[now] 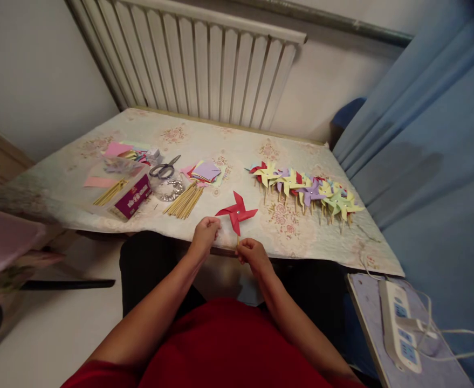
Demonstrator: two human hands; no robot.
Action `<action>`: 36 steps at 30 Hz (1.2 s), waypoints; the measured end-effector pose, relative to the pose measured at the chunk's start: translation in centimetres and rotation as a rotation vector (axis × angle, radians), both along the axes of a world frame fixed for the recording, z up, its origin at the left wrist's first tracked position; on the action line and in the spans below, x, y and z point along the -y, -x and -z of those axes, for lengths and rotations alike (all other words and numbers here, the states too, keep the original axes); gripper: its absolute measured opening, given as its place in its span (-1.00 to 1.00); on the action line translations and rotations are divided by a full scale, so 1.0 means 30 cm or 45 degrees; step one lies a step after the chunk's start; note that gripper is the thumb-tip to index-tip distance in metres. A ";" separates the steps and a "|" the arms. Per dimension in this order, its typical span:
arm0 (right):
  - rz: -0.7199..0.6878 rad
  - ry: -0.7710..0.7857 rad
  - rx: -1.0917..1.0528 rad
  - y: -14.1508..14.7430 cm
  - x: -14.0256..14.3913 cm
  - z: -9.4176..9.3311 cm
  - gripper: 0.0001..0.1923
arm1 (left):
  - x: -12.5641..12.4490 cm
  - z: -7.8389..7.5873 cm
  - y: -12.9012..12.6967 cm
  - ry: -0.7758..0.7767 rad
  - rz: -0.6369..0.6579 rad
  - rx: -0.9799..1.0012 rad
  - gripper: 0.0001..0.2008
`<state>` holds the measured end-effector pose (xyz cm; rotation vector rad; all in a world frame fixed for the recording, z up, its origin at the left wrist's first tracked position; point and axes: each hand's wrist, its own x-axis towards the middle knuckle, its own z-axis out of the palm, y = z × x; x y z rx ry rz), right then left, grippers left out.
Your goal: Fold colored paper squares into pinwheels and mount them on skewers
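Observation:
A red paper pinwheel [237, 213] stands over the table's near edge, a small shiny fastener at its centre. My right hand [253, 253] is closed around its wooden stick, just below the blades. Beside the left blade tip is my left hand [206, 233], its fingers curled and pinched together; whether they touch the blade or hold something small cannot be made out. To the left lies a fanned bundle of wooden sticks [184, 201], with a stack of coloured paper squares [206, 171] behind it. A clear round container of shiny fasteners [170, 189] sits left of the sticks.
Several finished pinwheels [309, 191] lie in a row at right. Scissors [164, 168] rest behind the fasteners. A purple-labelled plastic box [134, 196] with sticks stands left. A power strip [400, 326] with cables lies at lower right, near a blue curtain [431, 134].

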<state>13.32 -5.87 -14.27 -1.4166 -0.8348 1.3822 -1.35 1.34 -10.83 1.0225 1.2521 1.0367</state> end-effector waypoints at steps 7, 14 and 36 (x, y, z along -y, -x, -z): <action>0.006 0.004 -0.023 -0.002 -0.006 -0.002 -0.81 | 0.059 0.041 -0.057 0.146 0.437 0.068 -0.79; 0.035 0.017 -0.022 -0.003 -0.013 -0.009 -0.87 | 0.046 0.056 -0.089 0.165 0.523 0.066 -0.75; 0.415 -0.017 0.075 -0.210 -0.083 -0.001 -0.96 | -0.156 0.184 -0.097 -0.752 0.461 -1.155 -0.77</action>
